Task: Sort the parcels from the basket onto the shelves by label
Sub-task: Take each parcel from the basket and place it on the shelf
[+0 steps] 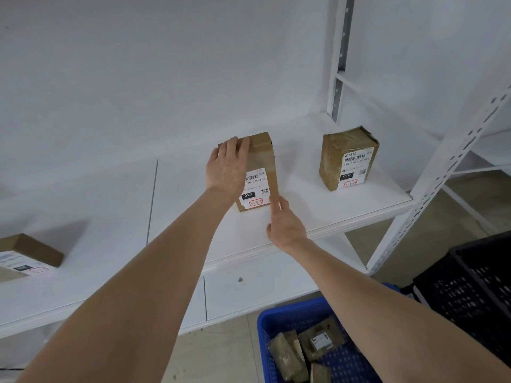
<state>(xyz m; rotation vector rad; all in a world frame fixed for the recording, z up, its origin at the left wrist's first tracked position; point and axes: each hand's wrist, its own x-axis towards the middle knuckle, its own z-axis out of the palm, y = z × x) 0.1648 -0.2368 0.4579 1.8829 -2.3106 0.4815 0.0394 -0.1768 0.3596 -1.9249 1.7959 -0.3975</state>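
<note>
Brown cardboard box (261, 161) stands on end on the white shelf (345, 211), about mid-board, back from the front edge. Its white label (255, 189) faces the camera: barcode, a black "010" block, and a handwritten code ringed in red at the bottom.

Left hand (226, 167) lies over the box's upper left part. Its fingers are held together and bent over the far top edge, and the palm covers the left side of the face. Thumb not visible.

Right hand (286, 226) is low at the box's near right corner. Its fingers are fairly straight and close together, with fingertips (276, 203) touching the corner. It does not wrap around the box.

Second parcel (347, 158), wrapped in shiny tape, stands upright on the same shelf. It is well to the right of the box, not touching it, with a similar label facing out.

Third parcel (30, 252) sits far left on the shelf, partly cut off by the frame edge.

White perforated post (442, 178) carries the shelf's right end. Lower shelf (249, 297) shows below the front edge.

Blue basket (287, 316) is on the floor at bottom right, under the right forearm, with several taped parcels (290, 357) lying loose in it. Black crate (470, 297) is just to its right.
</note>
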